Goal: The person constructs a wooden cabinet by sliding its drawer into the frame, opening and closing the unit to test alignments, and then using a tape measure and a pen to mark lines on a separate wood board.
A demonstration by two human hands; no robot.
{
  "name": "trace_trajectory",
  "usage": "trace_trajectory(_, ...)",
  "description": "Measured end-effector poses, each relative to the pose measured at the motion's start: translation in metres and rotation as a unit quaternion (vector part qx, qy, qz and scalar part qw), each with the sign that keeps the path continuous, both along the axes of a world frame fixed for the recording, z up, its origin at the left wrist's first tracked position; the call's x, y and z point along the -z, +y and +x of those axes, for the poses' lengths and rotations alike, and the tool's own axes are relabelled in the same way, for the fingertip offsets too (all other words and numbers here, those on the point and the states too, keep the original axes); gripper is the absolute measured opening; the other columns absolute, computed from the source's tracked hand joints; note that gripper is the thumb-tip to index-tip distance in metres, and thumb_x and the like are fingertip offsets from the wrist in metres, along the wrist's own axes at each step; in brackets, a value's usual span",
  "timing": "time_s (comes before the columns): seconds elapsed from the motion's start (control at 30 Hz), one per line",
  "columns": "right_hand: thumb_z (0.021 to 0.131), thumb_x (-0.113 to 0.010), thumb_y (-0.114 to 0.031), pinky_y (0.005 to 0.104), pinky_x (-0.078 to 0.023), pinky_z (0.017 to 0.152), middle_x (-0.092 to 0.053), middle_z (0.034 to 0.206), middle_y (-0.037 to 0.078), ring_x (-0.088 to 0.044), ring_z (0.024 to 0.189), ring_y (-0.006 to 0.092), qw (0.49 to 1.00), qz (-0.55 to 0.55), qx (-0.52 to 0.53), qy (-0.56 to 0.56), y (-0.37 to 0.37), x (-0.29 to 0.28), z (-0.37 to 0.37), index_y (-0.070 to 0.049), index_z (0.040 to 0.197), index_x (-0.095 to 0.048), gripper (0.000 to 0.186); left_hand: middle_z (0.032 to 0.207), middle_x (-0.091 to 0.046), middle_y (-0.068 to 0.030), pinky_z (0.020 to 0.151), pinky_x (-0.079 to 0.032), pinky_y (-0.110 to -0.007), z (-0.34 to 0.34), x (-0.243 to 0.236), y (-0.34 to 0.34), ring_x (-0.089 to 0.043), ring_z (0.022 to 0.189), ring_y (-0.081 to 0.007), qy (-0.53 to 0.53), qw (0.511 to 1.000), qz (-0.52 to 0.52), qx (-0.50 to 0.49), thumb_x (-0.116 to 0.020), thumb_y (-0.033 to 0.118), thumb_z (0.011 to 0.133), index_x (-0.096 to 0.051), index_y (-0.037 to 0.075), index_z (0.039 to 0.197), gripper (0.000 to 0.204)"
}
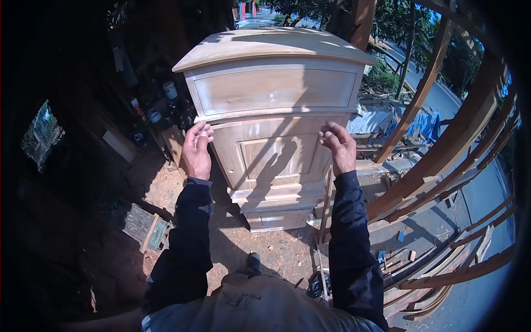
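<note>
In front of me stands a tall, pale, unpainted wooden cabinet (332, 124). It has a broad top, a wide upper panel (271, 91) and a door with a raised panel (263, 160) below. My left hand (197, 152) is raised by the cabinet's left edge, just under the moulding, its fingers loosely bent and apart. At the opposite edge, my right hand (340, 148) hovers with its fingers curled but spread. Neither hand shows an object in it. Whether the fingertips touch the wood I cannot tell. Shadows fall across the door.
Wooden posts (423, 91) and long boards (420, 296) fill the right side, with a road beyond. A blue tarp (425, 127) lies behind. On the dark left are paint cans (170, 90) and a low wooden box (145, 228).
</note>
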State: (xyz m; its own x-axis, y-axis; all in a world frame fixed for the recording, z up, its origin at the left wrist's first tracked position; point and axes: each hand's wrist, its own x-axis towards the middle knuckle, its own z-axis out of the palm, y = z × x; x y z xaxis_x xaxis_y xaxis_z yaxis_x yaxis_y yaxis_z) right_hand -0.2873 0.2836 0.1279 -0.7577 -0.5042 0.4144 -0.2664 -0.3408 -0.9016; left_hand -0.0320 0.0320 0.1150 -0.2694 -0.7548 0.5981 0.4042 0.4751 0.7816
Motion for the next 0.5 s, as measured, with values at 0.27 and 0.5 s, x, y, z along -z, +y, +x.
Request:
trace_trajectory(0.27, 0.087, -0.058, -0.004, 0.0315, -0.048, 0.093, -0.063, 0.116, 0.014, -0.06, 0.105, 0.0197, 0.968, -0.087, 0.215, 0.093, -0.04, -0.014, -0.028, 0.003, 0.127, -0.057, 0.041, 0.122, -0.059, -0.0126, 0.089, -0.049, -0.029, -0.012, -0.019, -0.019, -0.058, 0.106, -0.0164, 0.039, 0.997, 0.071, 0.01, -0.055, 0.017, 0.099, -0.049, -0.003, 0.134, 0.04)
trace_trajectory(0.5, 0.084, -0.066, -0.005, 0.0345, -0.053, 0.075, -0.063, 0.1, 0.013, -0.064, 0.085, 0.0251, 0.922, 0.108, 0.149, 0.339, -0.066, 0.053, 0.036, -0.002, 0.103, -0.066, 0.019, 0.118, -0.061, -0.0098, 0.089, -0.048, -0.03, 0.006, 0.075, -0.041, -0.059, 0.102, -0.0158, 0.039, 0.981, 0.161, -0.105, -0.052, 0.011, 0.099, -0.052, 0.003, 0.131, 0.034)
